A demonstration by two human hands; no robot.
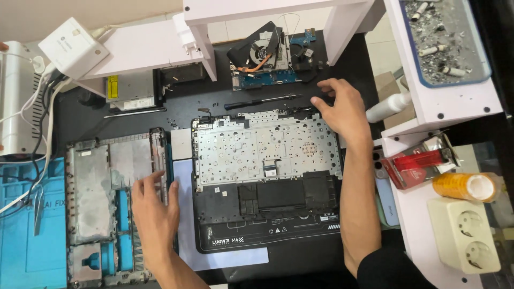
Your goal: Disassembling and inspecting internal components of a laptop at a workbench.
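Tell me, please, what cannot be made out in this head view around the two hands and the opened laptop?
- Right hand: its fingertips hide whatever they touch at the laptop palmrest shell's far corner.
- Left hand: covers part of the bottom cover.
- Loose screws near the screwdriver: too small.
- Bottom cover's near end: cut off by the frame edge.

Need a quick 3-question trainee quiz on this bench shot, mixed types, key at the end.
1. True or false: the left hand rests on the grey metal laptop bottom cover.
2. What is the right hand nearest to? A) black-handled screwdriver B) white double wall socket C) orange tape roll
3. Fill in: the stripped black laptop palmrest with silver keyboard backplate lies between the two ____.

Key: 1 true; 2 A; 3 hands.
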